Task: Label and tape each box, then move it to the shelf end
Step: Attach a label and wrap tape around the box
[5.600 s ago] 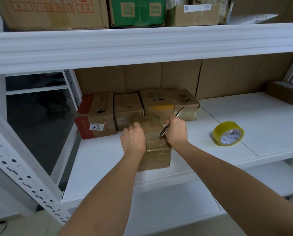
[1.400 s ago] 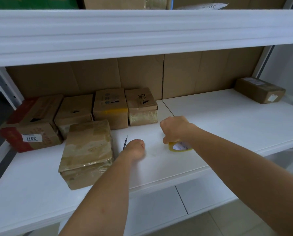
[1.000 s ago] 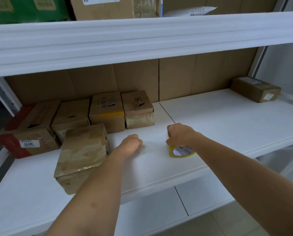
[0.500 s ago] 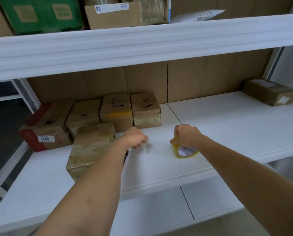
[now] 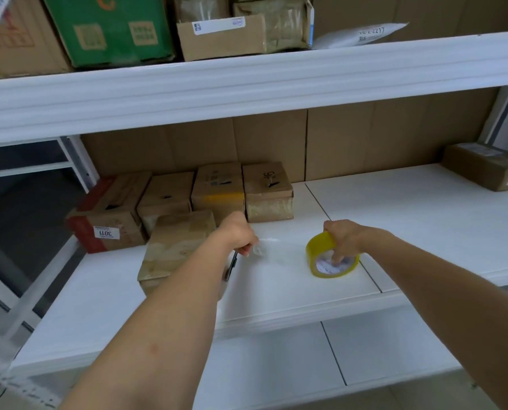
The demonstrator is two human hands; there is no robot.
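Fingers (image 5: 340,257) of right hand (image 5: 343,236) half-hidden inside tape roll (image 5: 332,258) core

Yellow tape roll (image 5: 332,258) with white printed core at centre right, white shelf board (image 5: 424,232), brown cardboard boxes (image 5: 217,190) mid-frame, one red-edged box (image 5: 104,214) at left, green carton (image 5: 110,28) upper left.

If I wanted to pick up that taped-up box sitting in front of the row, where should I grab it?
Take the taped box by its two short side faces, one of your hands on each, coming from the front edge of the shelf. It lies flat with its long top face up, the row of boxes crowds it behind, and the left forearm crosses its right side, so front and left are likely freest.
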